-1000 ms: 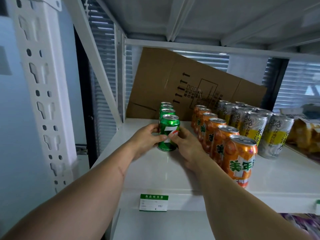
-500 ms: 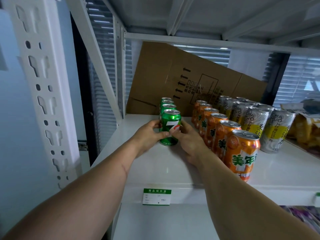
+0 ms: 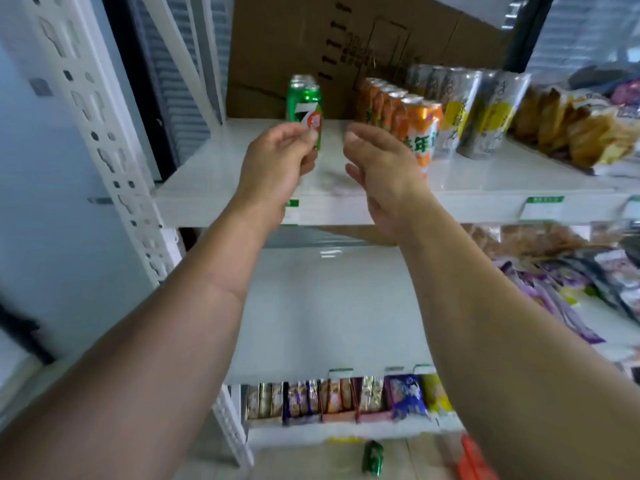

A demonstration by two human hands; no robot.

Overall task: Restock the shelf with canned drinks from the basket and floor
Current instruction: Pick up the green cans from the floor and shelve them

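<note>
Green row stocked on shelf, one can left on floor

My left hand has its fingers loosely curled, holding nothing; the tips sit just in front of the front green can, and I can't tell if they touch it. My right hand is free of everything, fingers relaxed and apart, palm turned inward, just beside the orange cans.

The front green can stands upright on the shelf, heading a row of green cans that runs back toward the cardboard box. Right of it, an orange row, then a silver-yellow row, all upright, then snack bags.

Judging progress: the three can rows look placed and lined up. Left to do: one green can on the floor, lying on its side below the lowest shelf. A blurred orange-red thing at the bottom may be the basket, can't confirm, contents not visible. So mid-to-late stage, I'd guess; next is bending for the floor can.
</note>
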